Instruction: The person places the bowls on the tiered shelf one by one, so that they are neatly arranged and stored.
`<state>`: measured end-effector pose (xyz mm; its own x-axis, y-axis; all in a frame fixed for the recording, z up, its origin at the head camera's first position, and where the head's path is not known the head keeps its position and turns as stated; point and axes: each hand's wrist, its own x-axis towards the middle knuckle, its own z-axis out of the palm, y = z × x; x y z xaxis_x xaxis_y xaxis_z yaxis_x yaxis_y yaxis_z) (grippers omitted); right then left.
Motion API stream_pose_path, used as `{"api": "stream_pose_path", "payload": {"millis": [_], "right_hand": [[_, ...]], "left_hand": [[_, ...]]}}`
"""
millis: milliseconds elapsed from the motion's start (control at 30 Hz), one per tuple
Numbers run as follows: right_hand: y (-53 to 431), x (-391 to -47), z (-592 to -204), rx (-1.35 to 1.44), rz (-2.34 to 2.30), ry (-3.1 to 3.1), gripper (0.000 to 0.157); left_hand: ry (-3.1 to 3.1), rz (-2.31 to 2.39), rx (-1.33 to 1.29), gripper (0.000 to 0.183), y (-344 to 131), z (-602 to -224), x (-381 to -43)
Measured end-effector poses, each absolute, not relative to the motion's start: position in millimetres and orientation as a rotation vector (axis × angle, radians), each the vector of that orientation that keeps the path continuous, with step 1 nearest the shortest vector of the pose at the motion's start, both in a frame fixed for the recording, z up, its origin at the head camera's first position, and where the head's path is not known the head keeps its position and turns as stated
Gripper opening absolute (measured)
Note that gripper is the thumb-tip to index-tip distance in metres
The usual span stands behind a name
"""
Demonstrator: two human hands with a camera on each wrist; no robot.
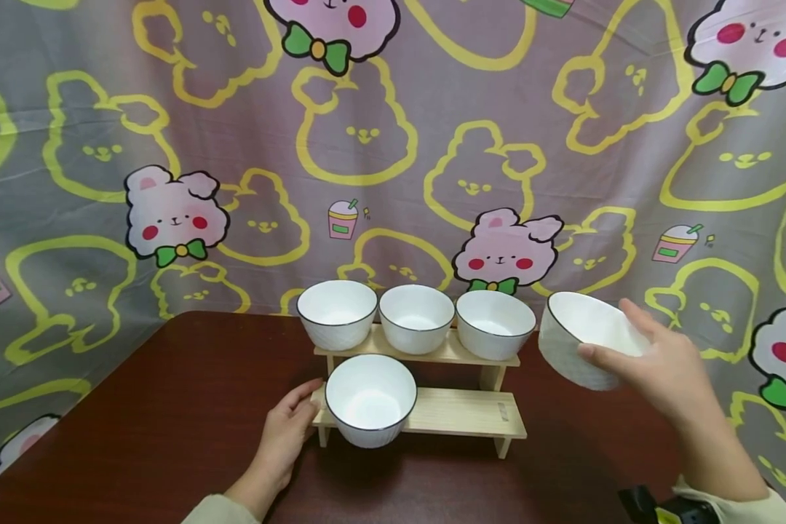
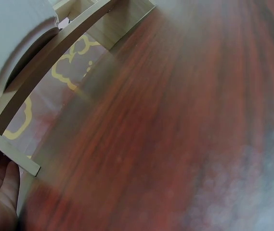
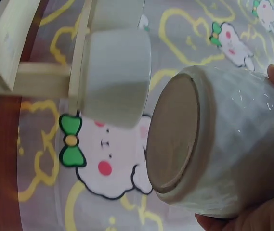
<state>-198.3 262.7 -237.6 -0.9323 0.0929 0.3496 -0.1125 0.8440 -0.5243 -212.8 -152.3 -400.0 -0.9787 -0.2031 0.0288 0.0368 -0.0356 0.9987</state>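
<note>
My right hand (image 1: 671,367) grips a white bowl (image 1: 579,364) by its rim and side, with the thumb at the near edge. That bowl is tilted in the air to the right of a two-step wooden rack (image 1: 465,413); its round base and diamond-textured wall show in the right wrist view. My left hand (image 1: 287,433) holds the left end of the rack's lower step, its fingers beside the short leg (image 2: 14,152). Next to it, another dark-rimmed white bowl (image 1: 370,400) sits on the lower step's left part.
On the upper step stand three white bowls in a row: left (image 1: 337,313), middle (image 1: 416,318) and right (image 1: 495,324). The rack is on a dark red-brown table (image 1: 170,407). Behind it hangs a grey patterned cloth (image 1: 249,145).
</note>
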Motion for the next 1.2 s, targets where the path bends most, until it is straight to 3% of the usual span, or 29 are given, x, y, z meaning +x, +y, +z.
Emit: {"api": "stream_pose_path", "payload": {"millis": [400, 900, 1200], "right_hand": [[237, -186, -240, 0.269, 0.941, -2.576, 0.084], [197, -174, -277, 0.674, 1.081, -2.343, 0.091], [178, -175, -302, 0.676, 1.041, -2.38, 0.089]], "left_hand": [[-2.073, -2.134, 0.192, 0.039, -153, -400, -215], [-2.08, -2.131, 0.209, 0.039, -154, -400, -213], [-2.097, -2.129, 0.201, 0.039, -156, -400, -210]]}}
